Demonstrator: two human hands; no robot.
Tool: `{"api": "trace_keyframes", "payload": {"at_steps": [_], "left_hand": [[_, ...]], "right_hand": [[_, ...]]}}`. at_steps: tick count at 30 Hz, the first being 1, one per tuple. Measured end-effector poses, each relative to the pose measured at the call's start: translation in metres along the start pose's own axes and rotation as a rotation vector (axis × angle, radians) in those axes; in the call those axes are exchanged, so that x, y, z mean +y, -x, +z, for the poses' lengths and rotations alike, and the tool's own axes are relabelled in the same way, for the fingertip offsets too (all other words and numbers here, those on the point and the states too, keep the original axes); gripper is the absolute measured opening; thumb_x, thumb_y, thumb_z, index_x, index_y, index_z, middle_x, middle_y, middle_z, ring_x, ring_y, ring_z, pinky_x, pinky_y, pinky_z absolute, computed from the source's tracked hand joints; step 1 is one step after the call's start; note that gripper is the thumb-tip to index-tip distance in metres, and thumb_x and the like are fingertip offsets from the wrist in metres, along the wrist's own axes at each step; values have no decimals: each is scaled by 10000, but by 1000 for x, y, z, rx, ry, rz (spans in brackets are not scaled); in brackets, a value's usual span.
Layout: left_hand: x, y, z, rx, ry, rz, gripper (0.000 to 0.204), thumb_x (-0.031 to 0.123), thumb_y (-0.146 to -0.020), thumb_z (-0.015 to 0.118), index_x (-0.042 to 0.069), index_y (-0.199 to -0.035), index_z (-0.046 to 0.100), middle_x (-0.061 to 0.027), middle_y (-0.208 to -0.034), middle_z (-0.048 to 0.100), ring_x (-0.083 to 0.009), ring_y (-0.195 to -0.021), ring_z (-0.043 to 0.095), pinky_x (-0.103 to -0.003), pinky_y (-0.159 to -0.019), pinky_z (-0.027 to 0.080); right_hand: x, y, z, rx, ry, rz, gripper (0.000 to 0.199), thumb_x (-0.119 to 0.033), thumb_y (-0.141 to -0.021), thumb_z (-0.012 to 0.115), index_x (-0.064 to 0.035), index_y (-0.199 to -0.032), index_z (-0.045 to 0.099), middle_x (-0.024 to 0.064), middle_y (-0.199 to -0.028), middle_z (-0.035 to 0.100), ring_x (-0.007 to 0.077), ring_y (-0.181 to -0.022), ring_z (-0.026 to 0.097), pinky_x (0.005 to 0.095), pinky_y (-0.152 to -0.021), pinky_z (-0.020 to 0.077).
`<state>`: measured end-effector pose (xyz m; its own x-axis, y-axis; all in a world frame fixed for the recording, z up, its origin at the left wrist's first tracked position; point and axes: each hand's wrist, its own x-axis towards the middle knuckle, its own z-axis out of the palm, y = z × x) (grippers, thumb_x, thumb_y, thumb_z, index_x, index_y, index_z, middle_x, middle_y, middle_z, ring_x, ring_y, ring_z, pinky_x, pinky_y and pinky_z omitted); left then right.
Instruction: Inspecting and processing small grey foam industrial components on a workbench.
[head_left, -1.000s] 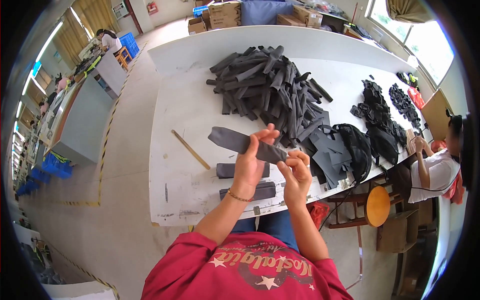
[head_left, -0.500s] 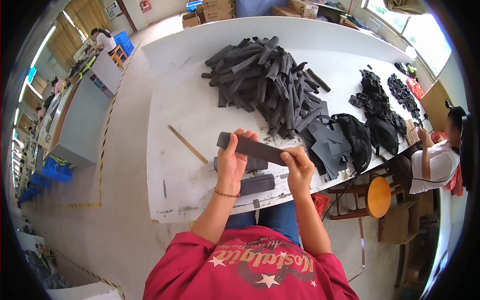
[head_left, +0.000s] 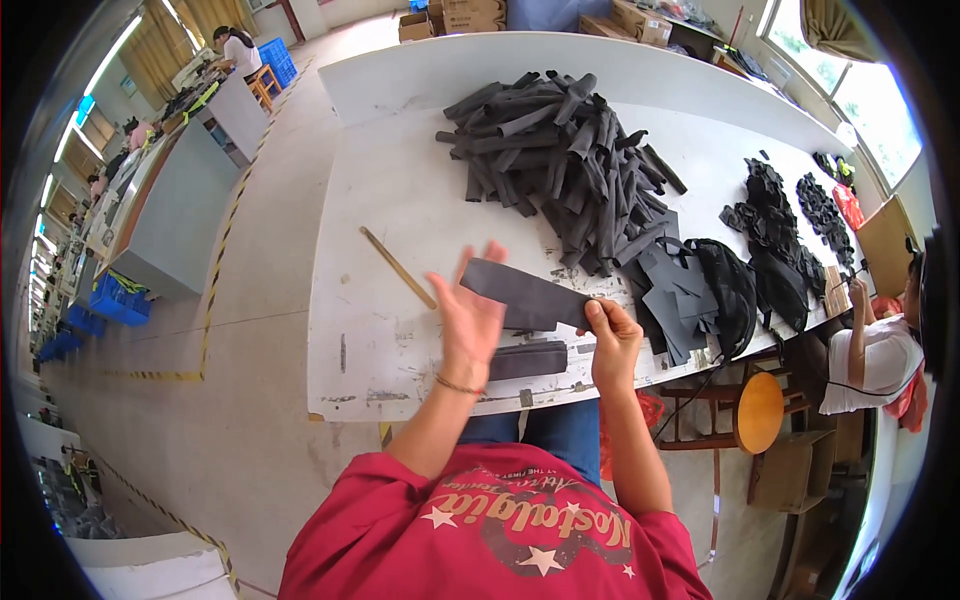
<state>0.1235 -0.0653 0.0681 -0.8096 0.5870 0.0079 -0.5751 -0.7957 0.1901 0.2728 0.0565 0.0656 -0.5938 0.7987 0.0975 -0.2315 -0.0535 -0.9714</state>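
Note:
A flat dark grey fabric strip [head_left: 525, 289] is held over the table's front part. My right hand [head_left: 614, 343] pinches its right end between thumb and fingers. Against the strip's left end lies my left hand [head_left: 470, 318], open, with thumb and fingers spread apart. Just beneath, a neat stack of dark strips [head_left: 530, 361] rests near the front edge. Another dark stack lies behind it, largely hidden by the held strip and my left hand.
A big heap of rolled dark strips [head_left: 570, 150] covers the table's back middle. A thin wooden stick [head_left: 398, 267] lies to the left. Flat dark pieces [head_left: 677, 300] and a black bag [head_left: 722, 290] are at the right. Beyond an orange-topped stool [head_left: 760, 410], another person [head_left: 865, 365] works.
My left hand has let go of the strip's left end and spread its fingers. The strip, narrow and folded-looking before, now shows a wider flat face. My right hand keeps its pinch.

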Motion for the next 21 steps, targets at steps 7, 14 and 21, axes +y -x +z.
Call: {"api": "trace_keyframes", "payload": {"at_steps": [7, 14, 21], "left_hand": [[-29, 11, 7, 14, -303, -34, 410, 315, -1036, 414, -13, -1278, 455, -186, -1158, 607, -331, -1194, 555, -445, -1069, 445], [-41, 12, -10, 111, -161, -61, 315, 311, -1043, 400, 28, -1129, 507, -126, -993, 624, -309, -1117, 587, -452, -1058, 454], [-48, 10, -2, 147, -15, -26, 269, 312, -1043, 408, 61, -998, 493, -56, -801, 522, -227, -853, 562, -456, -1042, 445]], "right_hand": [[5, 15, 23, -108, 15, 75, 202, -97, -929, 641, 51, -1066, 627, 43, -855, 651, 99, -729, 594, 245, -699, 493], [6, 16, 24, -151, -135, 209, 174, -45, -887, 667, 41, -1018, 592, 76, -868, 649, 137, -705, 624, 275, -700, 525], [14, 15, 29, -106, -191, 272, 143, -18, -878, 665, 46, -976, 584, 76, -812, 639, 137, -681, 628, 278, -665, 549]]}}
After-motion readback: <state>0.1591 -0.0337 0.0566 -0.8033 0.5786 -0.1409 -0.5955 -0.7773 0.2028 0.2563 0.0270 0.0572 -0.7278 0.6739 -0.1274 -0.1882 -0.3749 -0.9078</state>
